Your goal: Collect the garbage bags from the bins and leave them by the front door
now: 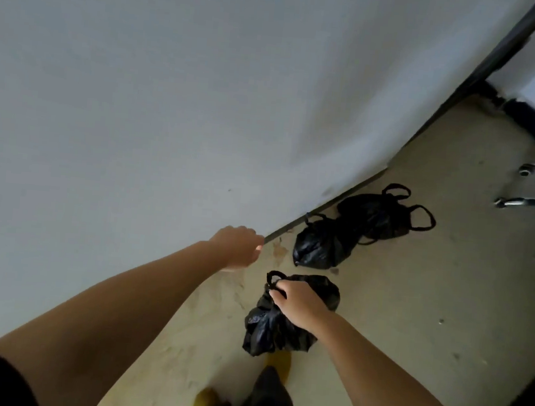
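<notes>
With our right hand (pixel 302 303) gripping the tied neck of a garbage bag (pixel 274 329) above the floor (pixel 413 296), near two bags (pixel 351 232) by the wall, and our left hand (pixel 236 245) loosely curled and empty, the thin handle may tear.

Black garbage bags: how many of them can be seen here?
3. One black bag hangs from the right hand. Two more lie on the floor by the wall: a nearer bag and a farther bag touching it.
</notes>
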The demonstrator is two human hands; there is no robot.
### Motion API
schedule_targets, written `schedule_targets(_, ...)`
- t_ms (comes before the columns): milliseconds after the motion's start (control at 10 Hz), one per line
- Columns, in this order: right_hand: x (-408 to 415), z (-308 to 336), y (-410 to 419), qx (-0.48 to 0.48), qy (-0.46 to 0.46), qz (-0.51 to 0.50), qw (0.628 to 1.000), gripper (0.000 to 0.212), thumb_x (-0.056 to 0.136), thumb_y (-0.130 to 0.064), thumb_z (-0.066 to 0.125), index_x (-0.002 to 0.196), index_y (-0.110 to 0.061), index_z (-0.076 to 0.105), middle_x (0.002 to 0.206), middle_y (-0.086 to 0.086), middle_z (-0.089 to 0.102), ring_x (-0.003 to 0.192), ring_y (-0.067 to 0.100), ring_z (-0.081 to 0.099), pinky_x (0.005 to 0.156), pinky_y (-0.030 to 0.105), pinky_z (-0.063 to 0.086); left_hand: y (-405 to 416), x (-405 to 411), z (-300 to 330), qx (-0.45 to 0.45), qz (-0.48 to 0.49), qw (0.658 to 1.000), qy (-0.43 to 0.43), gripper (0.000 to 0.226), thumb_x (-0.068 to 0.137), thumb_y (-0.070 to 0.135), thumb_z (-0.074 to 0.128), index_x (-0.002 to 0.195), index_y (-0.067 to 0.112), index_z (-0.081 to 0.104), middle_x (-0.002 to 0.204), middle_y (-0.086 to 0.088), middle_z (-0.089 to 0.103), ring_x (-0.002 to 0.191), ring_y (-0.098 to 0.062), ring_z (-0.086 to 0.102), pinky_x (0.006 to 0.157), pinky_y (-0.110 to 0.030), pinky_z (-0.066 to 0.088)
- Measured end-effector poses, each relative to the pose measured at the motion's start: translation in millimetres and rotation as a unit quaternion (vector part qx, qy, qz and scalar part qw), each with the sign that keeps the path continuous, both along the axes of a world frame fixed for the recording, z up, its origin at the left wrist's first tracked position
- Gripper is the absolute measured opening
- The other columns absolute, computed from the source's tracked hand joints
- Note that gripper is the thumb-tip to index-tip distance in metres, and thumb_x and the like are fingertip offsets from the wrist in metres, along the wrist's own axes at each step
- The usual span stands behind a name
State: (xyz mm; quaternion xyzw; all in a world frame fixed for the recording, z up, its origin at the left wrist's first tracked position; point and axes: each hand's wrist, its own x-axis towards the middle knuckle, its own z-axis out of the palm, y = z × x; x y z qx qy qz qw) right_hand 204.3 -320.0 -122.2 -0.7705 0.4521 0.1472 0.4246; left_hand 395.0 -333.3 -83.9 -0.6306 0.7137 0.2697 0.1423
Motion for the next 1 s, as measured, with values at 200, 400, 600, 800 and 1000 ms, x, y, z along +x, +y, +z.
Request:
schedule_targets(200, 10.1, -96.5, -22.3, 0.014, 0.001, -0.029, 0.999, 0.026, 0.099, -0.036, 0.039, 0.088, -0.02, 0.056, 0.073, -0.001, 0.053, 0.059, 0.01, 0.048, 0.052, 0.022, 0.034, -24.1, 62.3, -76.4, -0.103, -0.115, 0.972, -0.176, 0.034, 0.096, 0.021, 0.038, 0.126, 0.014, 0.052, 0.132, -0.009, 0.053, 0.127, -0.026, 0.043, 0.112, -0.038, 0.025)
schedule_targets(400, 10.4, -198.0, -40.5, -0.038, 0.013, 0.002, 0.999, 0.032, 0.1, -0.033, 0.038, 0.076, -0.014, 0.048, 0.069, 0.004, 0.048, 0.065, 0.022, 0.053, 0.053, 0.027, 0.034, -17.2, 93.2, -102.3, -0.301, -0.28, 0.884, -0.221, 0.008, 0.077, 0.01, 0.063, 0.07, 0.011, 0.066, 0.074, -0.005, 0.064, 0.079, -0.025, 0.062, 0.087, -0.035, 0.045)
schedule_targets(600, 20.4, -296.9, -39.2, -0.081, 0.014, 0.079, 0.993, 0.038, 0.099, -0.031, 0.04, 0.061, -0.024, 0.033, 0.065, -0.004, 0.042, 0.061, 0.015, 0.046, 0.056, 0.03, 0.038, -16.8, 96.4, -120.5, -0.424, -0.309, 0.819, -0.233, 0.023, 0.085, 0.005, 0.049, 0.064, 0.012, 0.055, 0.066, -0.005, 0.057, 0.069, -0.027, 0.058, 0.076, -0.033, 0.049)
schedule_targets(800, 18.9, -367.3, -50.9, -0.12, 0.004, 0.12, 0.985, 0.029, 0.097, -0.029, 0.042, 0.074, -0.014, 0.05, 0.083, 0.012, 0.063, 0.074, 0.027, 0.059, 0.064, 0.041, 0.048, -21.6, 104.5, -135.7, -0.485, -0.31, 0.768, -0.281, 0.028, 0.092, 0.011, 0.035, 0.073, 0.009, 0.055, 0.073, -0.009, 0.058, 0.079, -0.031, 0.059, 0.081, -0.039, 0.04)
schedule_targets(1000, -0.7, -344.8, -49.2, -0.105, 0.024, 0.102, 0.989, 0.029, 0.097, -0.029, 0.043, 0.086, -0.008, 0.058, 0.093, 0.01, 0.062, 0.084, 0.023, 0.059, 0.064, 0.028, 0.038, -25.8, 100.9, -116.9, -0.488, -0.309, 0.775, -0.258, 0.027, 0.09, 0.01, 0.037, 0.068, 0.01, 0.053, 0.07, -0.008, 0.056, 0.074, -0.03, 0.057, 0.078, -0.04, 0.038)
